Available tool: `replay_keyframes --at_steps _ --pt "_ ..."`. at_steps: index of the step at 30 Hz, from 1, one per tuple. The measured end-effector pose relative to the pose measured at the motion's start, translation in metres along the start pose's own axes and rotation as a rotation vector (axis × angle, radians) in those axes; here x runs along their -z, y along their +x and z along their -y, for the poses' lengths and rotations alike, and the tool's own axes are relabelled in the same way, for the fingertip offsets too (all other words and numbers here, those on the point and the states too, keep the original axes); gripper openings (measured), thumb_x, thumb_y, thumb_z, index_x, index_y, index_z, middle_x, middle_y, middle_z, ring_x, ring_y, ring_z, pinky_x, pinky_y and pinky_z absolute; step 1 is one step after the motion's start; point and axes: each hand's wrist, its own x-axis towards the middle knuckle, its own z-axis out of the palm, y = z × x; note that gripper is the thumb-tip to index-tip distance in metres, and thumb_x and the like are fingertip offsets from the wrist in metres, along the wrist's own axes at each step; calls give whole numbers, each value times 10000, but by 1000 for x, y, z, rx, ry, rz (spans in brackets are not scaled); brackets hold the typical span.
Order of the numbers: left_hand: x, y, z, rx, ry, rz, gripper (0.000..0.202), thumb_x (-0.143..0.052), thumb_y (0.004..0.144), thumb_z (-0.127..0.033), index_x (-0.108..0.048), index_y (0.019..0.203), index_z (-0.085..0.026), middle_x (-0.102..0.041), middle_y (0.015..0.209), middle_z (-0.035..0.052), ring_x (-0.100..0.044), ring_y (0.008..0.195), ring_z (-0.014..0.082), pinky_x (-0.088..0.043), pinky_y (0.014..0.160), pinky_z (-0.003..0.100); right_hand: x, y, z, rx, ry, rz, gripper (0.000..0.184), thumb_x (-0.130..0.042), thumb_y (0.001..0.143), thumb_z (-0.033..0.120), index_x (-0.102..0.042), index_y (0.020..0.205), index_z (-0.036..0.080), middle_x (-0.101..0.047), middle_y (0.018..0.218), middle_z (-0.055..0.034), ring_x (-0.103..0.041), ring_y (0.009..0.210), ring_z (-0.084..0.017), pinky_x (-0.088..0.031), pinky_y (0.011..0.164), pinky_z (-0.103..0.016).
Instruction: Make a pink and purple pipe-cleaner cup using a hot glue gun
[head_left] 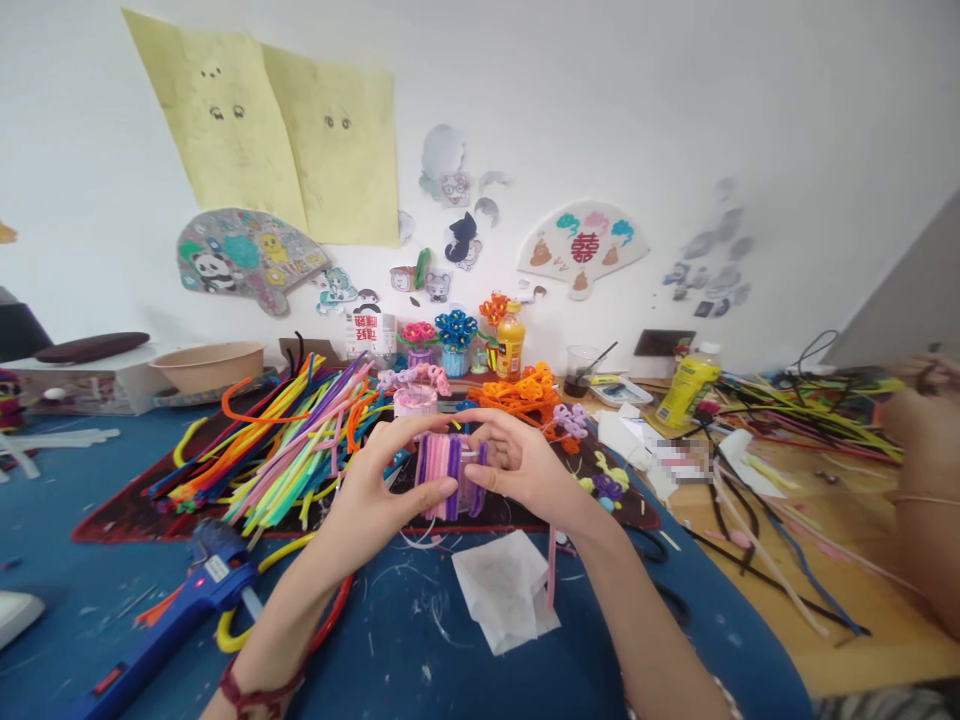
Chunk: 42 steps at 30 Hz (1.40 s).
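Observation:
Between my two hands is a small round pot (441, 462), its side covered with upright pink and purple pipe cleaner strips. My left hand (379, 475) grips its left side, with the thumb across the front strips. On the other side, my right hand (521, 460) has its thumb against the purple strips and its fingers curled behind. A clear part of the pot shows near the right thumb. Below lies a crumpled white paper sheet (502, 590), with a pink pipe cleaner (552, 570) at its right edge. A blue glue gun (214, 580) rests by my left forearm.
A pile of colourful pipe cleaners (292, 450) lies at left on a dark mat (112, 525). Behind stand pipe cleaner flowers (456, 330), a pink pot (415, 401) and a yellow bottle (511, 342). At far right, another person's arm (926, 480) is over the wooden table (832, 650).

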Motion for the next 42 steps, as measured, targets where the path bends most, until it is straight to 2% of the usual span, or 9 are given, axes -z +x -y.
replay_keyframes --at_steps 5,12,17,26,33,39,42 --pt "-3 -1 3 -77 42 -18 362 -723 817 -393 -640 1149 -277 -673 1165 55 -589 1072 257 -445 930 402 1 0 0 9 -28 20 509 -751 798 431 -566 1222 220 -570 930 -23 -494 716 -126 -427 650 -248" --pt "-3 -1 -1 -87 53 -10 348 -724 820 -344 -637 1151 -281 -676 1123 44 -584 1030 239 -452 891 381 -1 0 4 14 -4 35 500 -740 807 443 -564 1214 213 -577 968 -37 -517 749 -136 -422 668 -253" --pt "-2 0 -3 -116 83 -9 280 -720 817 -361 -675 1081 -280 -699 1055 42 -584 984 244 -453 859 376 -2 -1 1 10 -30 36 509 -723 818 459 -541 1235 230 -551 908 -20 -517 739 -146 -444 689 -272" --pt "-3 2 -1 -133 87 -29 273 -728 816 -356 -677 1074 -282 -698 1035 32 -582 971 236 -439 856 367 -6 -2 5 24 -5 -4 501 -717 819 461 -461 1196 253 -519 876 3 -489 702 -130 -421 655 -251" --pt "-2 2 -3 -149 103 -26 263 -732 811 -359 -688 1062 -291 -707 1017 24 -597 962 234 -440 855 367 -5 -2 4 24 46 -8 489 -730 818 421 -426 1164 254 -517 874 16 -510 714 -120 -427 689 -248" --pt "-4 -1 0 -28 39 -3 462 -710 831 -361 -575 1269 -300 -642 1250 39 -564 1137 241 -428 981 399 -2 -2 4 -9 4 29 405 -692 848 348 -467 1170 245 -527 904 9 -484 706 -115 -415 676 -238" --pt "-6 -2 2 23 49 -11 447 -689 843 -346 -568 1268 -279 -624 1281 47 -552 1162 242 -422 995 402 -3 -1 3 -18 -26 10 359 -686 841 297 -518 1152 239 -528 921 6 -459 688 -109 -397 664 -239"
